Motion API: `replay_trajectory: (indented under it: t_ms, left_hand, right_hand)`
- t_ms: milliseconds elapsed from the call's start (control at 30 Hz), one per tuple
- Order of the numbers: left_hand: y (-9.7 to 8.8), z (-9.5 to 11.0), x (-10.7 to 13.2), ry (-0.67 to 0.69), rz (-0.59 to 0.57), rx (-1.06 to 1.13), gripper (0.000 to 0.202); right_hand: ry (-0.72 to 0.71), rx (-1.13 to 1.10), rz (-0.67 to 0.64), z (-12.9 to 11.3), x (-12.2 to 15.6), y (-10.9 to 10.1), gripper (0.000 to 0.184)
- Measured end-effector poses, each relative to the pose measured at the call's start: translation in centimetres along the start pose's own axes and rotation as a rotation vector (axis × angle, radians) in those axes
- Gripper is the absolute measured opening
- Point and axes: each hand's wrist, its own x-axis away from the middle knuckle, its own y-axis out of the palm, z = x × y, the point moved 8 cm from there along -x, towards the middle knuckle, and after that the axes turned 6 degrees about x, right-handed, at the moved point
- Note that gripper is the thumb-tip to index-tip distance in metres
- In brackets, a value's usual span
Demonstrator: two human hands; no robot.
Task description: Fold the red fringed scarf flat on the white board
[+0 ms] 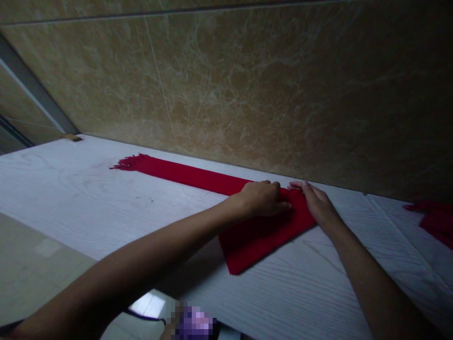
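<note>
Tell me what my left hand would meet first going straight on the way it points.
Your left hand would probably meet your right hand, at the edge of the red fabric, though depth is unclear.

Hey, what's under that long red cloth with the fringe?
The pale wood-grained table shows around the red cloth, so the cloth seems to lie on it. Anything hidden directly beneath can't be seen, because the cloth covers it.

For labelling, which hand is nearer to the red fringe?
Left. The left hand is on the cloth, nearer the fringe; the right hand is farther, at the cloth's edge.
</note>
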Motion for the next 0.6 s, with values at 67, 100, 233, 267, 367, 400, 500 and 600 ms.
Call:
replay_trajectory:
  t_ms: [67,100,233,267,367,400,500,600]
  left_hand:
    - [-1.2,-1.5,4.0,-0.039,0.055,-0.058,0.063]
    - [-1.7,-2.5,6.0,-0.075,0.069,-0.081,0.063]
    - [-1.8,-7.1,12.4,-0.335,-0.016,-0.117,0.062]
    - [-1.5,-7.6,13.3,-0.365,-0.028,-0.076,0.064]
    - [-0.4,-7.5,14.4,-0.374,-0.048,0.099,0.062]
    - [0.0,-7.2,14.4,-0.366,-0.047,0.148,0.059]
    - [1.1,-6.4,14.2,-0.337,-0.004,0.276,0.041]
    - [1.8,-6.2,14.0,-0.314,0.097,0.508,0.025]
  right_hand:
    - [-0.005,0.004,0.01,0.2,0.0,0.1,0.077]
    - [-0.01,0.002,0.016,0.3,-0.1,0.1,0.076]
    - [-0.02,-0.013,0.036,0.7,-0.2,0.2,0.07]
    - [-0.022,-0.017,0.04,0.7,-0.2,0.2,0.069]
    - [-0.023,-0.031,0.052,0.6,-0.1,0.2,0.066]
    - [-0.024,-0.037,0.057,0.5,0.0,0.2,0.066]
    - [-0.023,-0.063,0.077,0.3,0.4,-0.2,0.062]
    - [-0.013,-0.122,0.121,-0.3,0.6,-1.0,0.057]
